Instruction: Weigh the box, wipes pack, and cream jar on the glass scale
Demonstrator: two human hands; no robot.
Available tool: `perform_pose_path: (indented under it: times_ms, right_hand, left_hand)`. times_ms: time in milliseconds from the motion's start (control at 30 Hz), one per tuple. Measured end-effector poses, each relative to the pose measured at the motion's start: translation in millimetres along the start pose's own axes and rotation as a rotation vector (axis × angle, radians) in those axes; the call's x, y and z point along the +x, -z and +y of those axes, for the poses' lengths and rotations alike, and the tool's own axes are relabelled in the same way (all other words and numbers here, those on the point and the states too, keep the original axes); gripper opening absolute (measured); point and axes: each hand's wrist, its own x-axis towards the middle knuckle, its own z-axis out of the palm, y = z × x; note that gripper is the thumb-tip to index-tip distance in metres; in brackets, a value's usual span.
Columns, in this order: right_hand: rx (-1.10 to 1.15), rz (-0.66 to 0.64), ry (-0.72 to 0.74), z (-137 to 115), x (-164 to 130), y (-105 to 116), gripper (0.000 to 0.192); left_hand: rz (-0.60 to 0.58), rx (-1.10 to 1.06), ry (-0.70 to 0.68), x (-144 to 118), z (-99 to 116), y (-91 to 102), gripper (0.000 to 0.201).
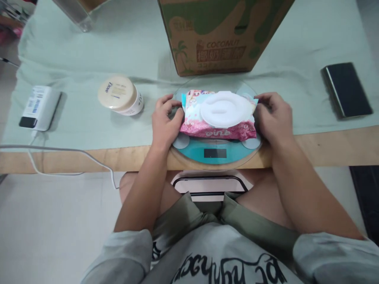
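— Where was the wipes pack [218,115] when we looked?

— It lay flat on the round glass scale [215,154], at the tabletop's [89,126] near edge, just before the cardboard box [219,35].

— And our hands?

— Our left hand [166,124] curled closed on its left end, our right hand [274,118] gripped the right end. The Dove jar [121,95] stood nearby, left.

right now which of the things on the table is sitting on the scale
The pink wet-wipes pack, held at both ends by the left hand and right hand, lies on the round glass scale. The Dove jar, phone and cardboard box rest on the cloth.
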Motion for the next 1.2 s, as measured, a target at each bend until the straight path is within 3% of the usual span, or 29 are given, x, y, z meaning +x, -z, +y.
perform_pose_path:
  times_ms: [200, 300, 367, 500, 600, 733, 867, 967, 1067, 1200]
  right_hand:
    - [-0.238, -0.062, 0.092, 1, -2, -6, 0.031]
    - [-0.140, 0.094, 0.231, -6, 0, 3, 0.036]
    - [-0.024, 0.151, 0.425, -21, -5, 11, 0.048]
    - [-0.064, -0.187, 0.754, -56, -28, 13, 0.071]
    - [-0.175, -0.318, 0.683, -66, -38, 0, 0.078]
    - [-0.068, -0.258, 0.544, -59, -35, -8, 0.077]
    - [0.062, -0.022, 0.511, -46, -28, 15, 0.067]
    - [0.038, 0.238, 0.441, -33, -18, 39, 0.059]
    - [-0.046, 0.431, 0.338, -18, -8, 54, 0.056]
    - [-0.313, 0.491, 0.174, -13, -7, 56, 0.067]
  left_hand:
    - [-0.001, 0.008, -0.026, -1, 1, 2.4, 0.015]
    - [0.007, 0.019, -0.015, -1, -1, 2.3, 0.016]
    - [0.016, 0.016, -0.003, -1, -1, 1.3, 0.016]
    - [0.124, -0.039, -0.048, -2, 2, 1.5, 0.010]
    - [0.309, -0.060, -0.154, 0, 10, 9.6, 0.013]
    - [0.569, -0.120, -0.176, 11, 16, 27.4, 0.023]
    - [0.790, -0.024, -0.084, 23, 13, 43.1, 0.030]
    - [0.925, 0.125, -0.144, 25, 7, 51.9, 0.038]
    - [0.945, 0.210, -0.109, 27, -4, 58.4, 0.042]
    - [0.677, 0.042, 0.180, 37, -32, 63.8, 0.059]
